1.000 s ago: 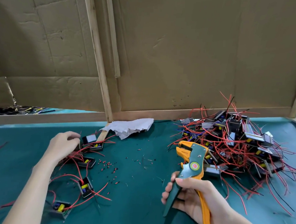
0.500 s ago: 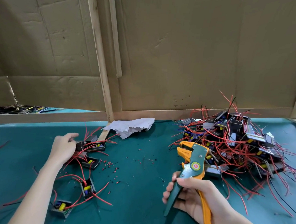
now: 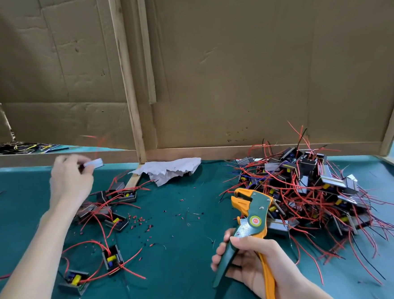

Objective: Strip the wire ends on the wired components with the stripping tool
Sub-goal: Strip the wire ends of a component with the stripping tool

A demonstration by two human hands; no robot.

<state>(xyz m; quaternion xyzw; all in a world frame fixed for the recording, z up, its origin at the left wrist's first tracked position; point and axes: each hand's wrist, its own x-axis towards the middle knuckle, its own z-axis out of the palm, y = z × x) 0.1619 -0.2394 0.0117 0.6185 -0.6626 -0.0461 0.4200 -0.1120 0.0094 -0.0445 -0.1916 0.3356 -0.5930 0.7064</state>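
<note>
Head view: the left hand point(image 3: 71, 180) pinched a small pale-faced wired component point(image 3: 94, 163) above the far left edge of the teal-covered table point(image 3: 182, 276). It was blurred, its red leads a smear overhead. The right hand point(image 3: 254, 269) was clenched round the handles of the orange-and-green wire stripping tool point(image 3: 253, 215), nose up near the front edge, nothing between its jaws. A tangled heap of black components with red wires point(image 3: 316, 192) sat towards the far right corner. A few more components point(image 3: 114, 216) lay at the left, red insulation scraps point(image 3: 139, 222) beside them. My read: a piece was in hand, unstripped. Next, one lead end needed feeding squarely into the jaws before any squeeze.
</note>
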